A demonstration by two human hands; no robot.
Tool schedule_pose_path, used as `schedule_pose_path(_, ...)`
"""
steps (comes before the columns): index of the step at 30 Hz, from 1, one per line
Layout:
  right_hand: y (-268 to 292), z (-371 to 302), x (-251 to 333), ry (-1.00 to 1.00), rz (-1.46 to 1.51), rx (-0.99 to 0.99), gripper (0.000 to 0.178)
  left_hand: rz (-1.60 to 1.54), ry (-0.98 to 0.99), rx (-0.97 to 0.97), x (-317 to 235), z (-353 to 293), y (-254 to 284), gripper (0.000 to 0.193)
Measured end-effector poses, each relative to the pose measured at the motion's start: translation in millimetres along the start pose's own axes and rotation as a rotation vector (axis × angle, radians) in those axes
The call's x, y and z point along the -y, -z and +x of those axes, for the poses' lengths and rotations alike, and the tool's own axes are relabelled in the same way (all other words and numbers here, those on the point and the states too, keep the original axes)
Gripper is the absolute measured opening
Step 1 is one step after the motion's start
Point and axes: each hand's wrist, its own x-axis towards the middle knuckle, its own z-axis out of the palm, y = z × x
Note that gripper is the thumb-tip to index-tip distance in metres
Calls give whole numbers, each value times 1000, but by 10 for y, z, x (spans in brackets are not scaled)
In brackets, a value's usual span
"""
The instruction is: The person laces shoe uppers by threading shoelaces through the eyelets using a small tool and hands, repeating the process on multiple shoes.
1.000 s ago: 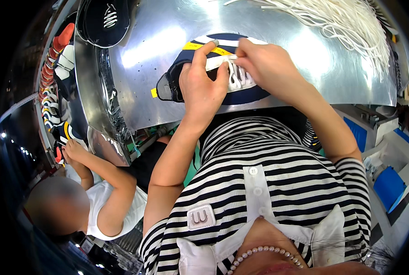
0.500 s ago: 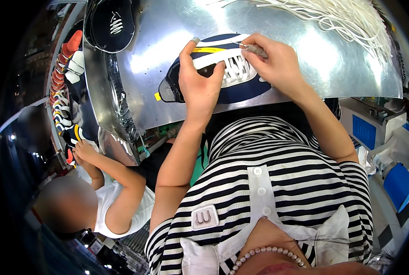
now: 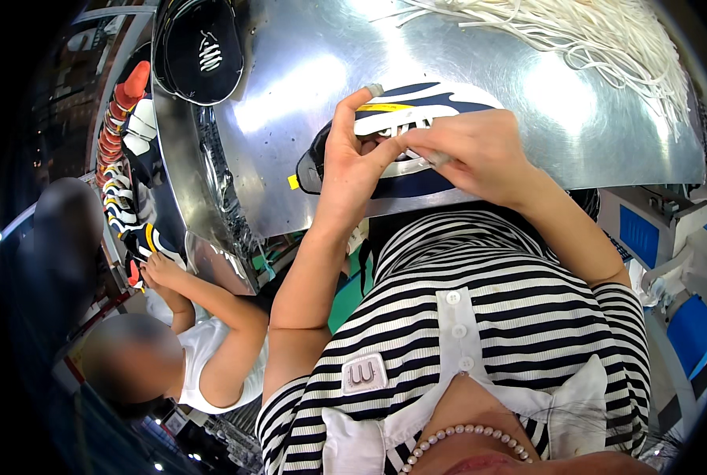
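Note:
A navy and white shoe upper (image 3: 448, 99) with a yellow stripe lies near the table's front edge, its toe to the right. White shoelace (image 3: 405, 127) crosses its opening in several rows. My left hand (image 3: 349, 162) grips the heel side, with fingers over the far edge and the thumb at the opening; one fingertip has a grey covering. My right hand (image 3: 484, 154) is closed in a pinch over the lacing, its fingertips meeting my left thumb. It appears to hold the shoelace, though the pinched part is mostly hidden. Something grey shows under its fingers.
A metal table (image 3: 290, 142) bears loose white laces (image 3: 591, 39) at the far right and a black laced shoe upper (image 3: 203, 55) at the far left. At left, a person (image 3: 219, 348) handles shoe parts (image 3: 123, 198) in a row. Blue panels (image 3: 690, 336) stand at right.
My right hand has moved from the upper's far edge toward me and left, to my left thumb. The left hand and upper sit slightly farther right and nearer in the picture.

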Motion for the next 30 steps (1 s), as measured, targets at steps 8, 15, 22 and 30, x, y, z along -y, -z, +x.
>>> schedule_pose_path(8,-205,-23,-169,-83,-44,-73,25,-37,12,51,-4,0,19,48)
schedule_pose_path(15,-22,-206,416,75,499,63,11,118,40,-38,-7,182,-9,40)
schedule_pose_path(22,-12,-488,244,-447,406,-9,17,473,-140,3,-26,13,40,58)
schedule_pose_path(30,-64,-361,196,-879,452,101,18,879,-488,-84,139,-400,26,22)
